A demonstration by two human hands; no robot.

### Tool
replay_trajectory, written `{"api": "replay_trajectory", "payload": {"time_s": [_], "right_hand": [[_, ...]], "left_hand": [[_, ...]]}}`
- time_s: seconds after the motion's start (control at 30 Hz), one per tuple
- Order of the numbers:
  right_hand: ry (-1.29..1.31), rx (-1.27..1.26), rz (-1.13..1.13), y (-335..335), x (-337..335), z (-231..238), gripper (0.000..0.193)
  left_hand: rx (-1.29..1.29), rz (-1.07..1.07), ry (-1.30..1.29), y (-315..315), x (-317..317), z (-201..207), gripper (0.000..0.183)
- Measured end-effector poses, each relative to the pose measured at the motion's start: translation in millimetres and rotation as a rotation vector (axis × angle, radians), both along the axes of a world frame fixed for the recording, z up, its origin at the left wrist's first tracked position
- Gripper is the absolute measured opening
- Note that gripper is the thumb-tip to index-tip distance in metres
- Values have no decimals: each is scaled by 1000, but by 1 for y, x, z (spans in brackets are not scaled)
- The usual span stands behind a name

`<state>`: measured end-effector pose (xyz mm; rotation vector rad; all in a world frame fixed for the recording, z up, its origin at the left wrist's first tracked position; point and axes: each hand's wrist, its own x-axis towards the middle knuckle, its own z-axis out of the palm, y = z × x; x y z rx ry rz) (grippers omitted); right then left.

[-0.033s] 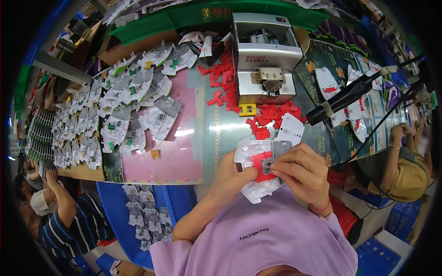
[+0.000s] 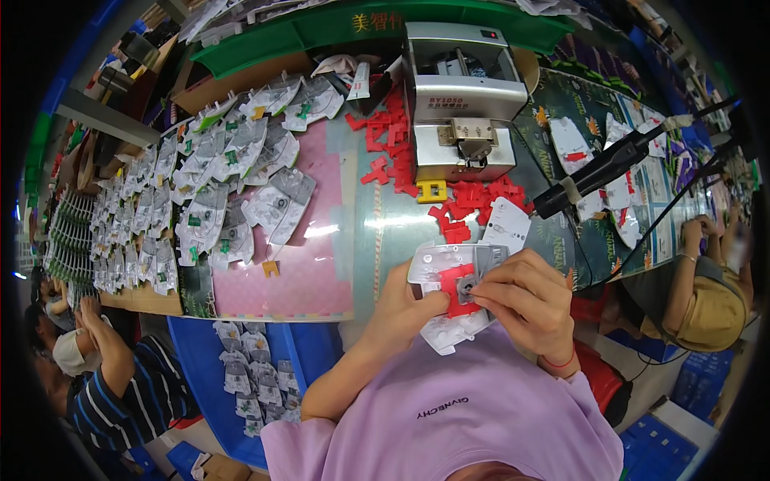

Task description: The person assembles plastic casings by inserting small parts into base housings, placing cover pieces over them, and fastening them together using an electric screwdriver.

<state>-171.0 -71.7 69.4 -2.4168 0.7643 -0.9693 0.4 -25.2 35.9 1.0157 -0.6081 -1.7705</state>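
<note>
no visible change since last look, so same stage: clamping white casing [image 2: 449, 330] in left hand [image 2: 405, 309], pinching right hand [image 2: 525, 301] together at red piece [image 2: 451, 280], on what cannot tell.

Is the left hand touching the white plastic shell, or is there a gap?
Touching. The head view shows the left hand holding the white plastic shell by its left side, with the thumb laid over its face.
</note>
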Motion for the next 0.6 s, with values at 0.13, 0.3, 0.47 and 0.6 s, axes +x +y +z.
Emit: {"api": "replay_trajectory", "payload": {"time_s": [0.13, 0.3, 0.47, 0.6], "right_hand": [[15, 11, 25, -1, -1, -1, 21], [33, 7, 31, -3, -1, 0, 20], [-19, -78, -195, -15, -20, 5, 21], [57, 86, -526, -24, -45, -18, 20]], "left_hand": [[1, 10, 12, 0, -2, -2, 27], [10, 2, 25, -1, -1, -2, 27], [55, 26, 23, 4, 6, -8, 30], [127, 115, -79, 7, 21, -11, 39]]}}
